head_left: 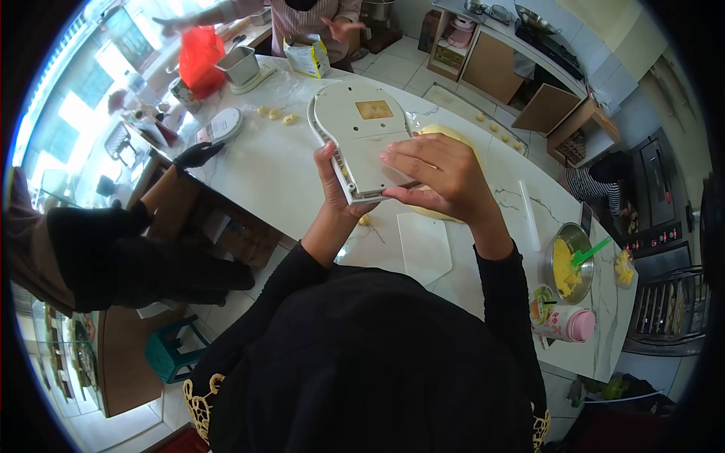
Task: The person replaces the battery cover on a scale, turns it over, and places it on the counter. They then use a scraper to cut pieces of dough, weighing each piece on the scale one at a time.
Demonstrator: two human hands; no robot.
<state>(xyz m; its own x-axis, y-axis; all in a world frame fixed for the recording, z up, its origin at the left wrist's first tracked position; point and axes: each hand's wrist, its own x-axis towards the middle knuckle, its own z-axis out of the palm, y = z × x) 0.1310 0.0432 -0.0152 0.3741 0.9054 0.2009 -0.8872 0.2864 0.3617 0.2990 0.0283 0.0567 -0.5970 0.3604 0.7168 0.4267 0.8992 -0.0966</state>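
A white digital kitchen scale (351, 113) is held up above the table, its underside turned toward me. My left hand (336, 185) grips its left edge and lower end, thumb along the side. My right hand (449, 177) lies over the lower right part of the underside, fingers across the panel and thumb at the bottom edge. Behind that hand, a large pale yellow dough mass (457, 136) is partly hidden. A white flat scraper (425, 245) rests on the table below, and a small dough piece (364, 220) sits near my left wrist.
On the marble table (264, 177) are a second scale (220, 124), dough pieces (290, 119), a steel bowl (563, 264) of yellow filling with a green spatula (593, 251), and a pink-lidded bottle (563, 323). One person (317, 23) stands opposite; another's gloved hand (198, 153) is at left.
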